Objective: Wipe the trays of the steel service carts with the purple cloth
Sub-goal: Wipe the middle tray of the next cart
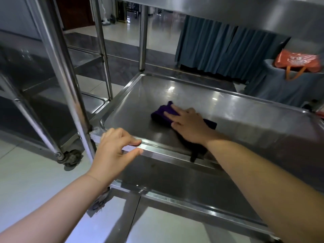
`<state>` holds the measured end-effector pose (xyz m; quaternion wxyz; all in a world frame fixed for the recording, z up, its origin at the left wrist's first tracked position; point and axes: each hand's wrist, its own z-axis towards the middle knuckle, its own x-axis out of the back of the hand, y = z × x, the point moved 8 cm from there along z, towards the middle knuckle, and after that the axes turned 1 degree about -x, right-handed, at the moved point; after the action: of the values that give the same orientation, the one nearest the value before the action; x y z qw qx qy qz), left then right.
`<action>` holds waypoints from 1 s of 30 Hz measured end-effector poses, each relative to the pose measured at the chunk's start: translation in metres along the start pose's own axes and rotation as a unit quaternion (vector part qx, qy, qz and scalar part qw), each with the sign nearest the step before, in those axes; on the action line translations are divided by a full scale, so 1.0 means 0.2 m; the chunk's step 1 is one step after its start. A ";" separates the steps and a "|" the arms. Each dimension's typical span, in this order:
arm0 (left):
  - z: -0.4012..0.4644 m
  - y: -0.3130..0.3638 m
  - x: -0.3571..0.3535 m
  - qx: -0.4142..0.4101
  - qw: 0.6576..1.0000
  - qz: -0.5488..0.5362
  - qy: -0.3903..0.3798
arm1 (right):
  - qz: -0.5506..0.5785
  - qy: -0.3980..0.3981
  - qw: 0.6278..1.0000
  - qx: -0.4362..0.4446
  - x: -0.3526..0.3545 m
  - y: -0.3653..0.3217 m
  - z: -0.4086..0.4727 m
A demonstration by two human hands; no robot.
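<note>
Purple cloth (pixel 165 112) lies mid-frame under the flat-fingered right hand (pixel 188 126), pressed for wiping the tray (pixel 245 109); the left hand (pixel 114 149) pinches the near rim (pixel 157 153), steadying the cart.

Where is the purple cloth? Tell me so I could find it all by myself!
Look at the shiny steel cart in the middle and find its middle tray, the one under the top shelf. The purple cloth lies flat in that tray, under the fingers of the right hand. It is the only dark purple thing; all around it is silver metal.
</note>
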<state>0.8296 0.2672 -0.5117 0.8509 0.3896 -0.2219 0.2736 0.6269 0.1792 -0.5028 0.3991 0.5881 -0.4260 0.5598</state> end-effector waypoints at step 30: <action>-0.10 -0.19 0.18 -0.029 0.990 0.042 0.132 | -0.030 0.009 0.999 -0.035 0.02 -0.27 0.49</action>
<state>0.8844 0.2726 -0.5239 0.8711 0.3159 -0.1320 0.3520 0.7091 0.1027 -0.5041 0.4404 0.5809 -0.4237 0.5376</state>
